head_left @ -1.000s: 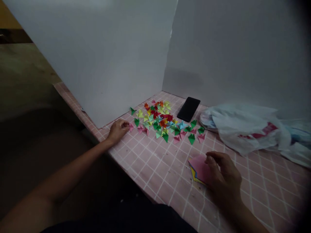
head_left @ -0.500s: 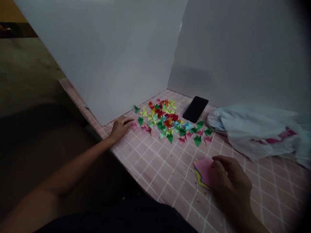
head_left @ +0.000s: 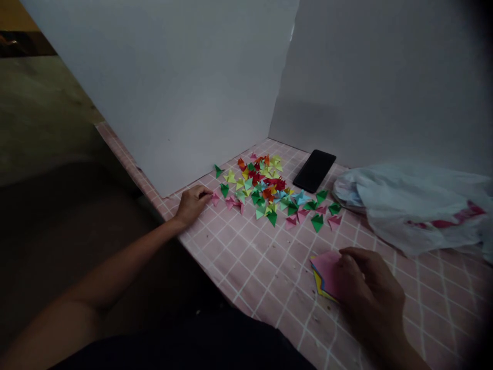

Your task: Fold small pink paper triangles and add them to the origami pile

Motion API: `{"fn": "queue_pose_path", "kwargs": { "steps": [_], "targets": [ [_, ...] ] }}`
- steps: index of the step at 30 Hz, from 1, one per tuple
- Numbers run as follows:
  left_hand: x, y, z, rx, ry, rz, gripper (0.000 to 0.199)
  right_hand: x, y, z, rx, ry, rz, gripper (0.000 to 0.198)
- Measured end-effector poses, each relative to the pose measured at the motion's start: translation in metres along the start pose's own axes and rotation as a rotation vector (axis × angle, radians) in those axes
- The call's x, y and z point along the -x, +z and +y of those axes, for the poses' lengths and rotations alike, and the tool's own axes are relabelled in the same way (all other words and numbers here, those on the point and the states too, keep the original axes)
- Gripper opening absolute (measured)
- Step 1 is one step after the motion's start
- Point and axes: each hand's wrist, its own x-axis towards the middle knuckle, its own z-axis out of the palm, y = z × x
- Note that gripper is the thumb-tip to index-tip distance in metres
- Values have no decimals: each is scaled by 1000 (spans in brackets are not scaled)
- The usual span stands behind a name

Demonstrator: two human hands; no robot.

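My left hand [head_left: 193, 204] rests at the left edge of a spread of small folded paper cranes [head_left: 265, 192]. Its thumb and forefinger are pinched together at the tip of a pink paper crane [head_left: 215, 199], which stands on the cloth. My right hand [head_left: 372, 288] is closer to me, its fingers curled and thumb near forefinger, over a small stack of square paper sheets [head_left: 326, 270]. Pink lies on top of that stack, with blue and yellow edges showing beneath. Whether the right fingertips hold a sheet is hidden by the hand.
A black phone [head_left: 315, 171] lies behind the cranes. To the right is a crumpled white plastic bag [head_left: 419, 205] with red print. White panels [head_left: 215, 92] stand at the back and left of the pink checked tablecloth [head_left: 254, 267]. The table's edge runs along my front.
The view has shifted slightly, so the things on the table appear a little further right. Both hands keep nearly the same places, the left by the pink crane, the right over the sheets.
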Motion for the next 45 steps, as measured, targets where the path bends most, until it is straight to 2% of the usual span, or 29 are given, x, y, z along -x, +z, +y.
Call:
{"fn": "queue_pose_path", "kwargs": {
  "steps": [23, 31, 36, 42, 45],
  "targets": [
    [1, 1, 2, -51, 62, -39, 13, -1, -1, 1, 1, -8, -30, 20],
    [1, 0, 4, -40, 23, -48, 11, -1, 0, 4, 14, -17, -27, 18],
    [0, 0, 0, -17, -36, -44, 19, -1, 0, 4, 16, -33, -41, 18],
    [-4, 2, 2, -33, -45, -97, 23, -3, -1, 0, 12, -30, -55, 19],
    [-6, 5, 4, -61, -23, -130, 13, -3, -1, 0, 16, -39, -60, 19]
  ]
}}
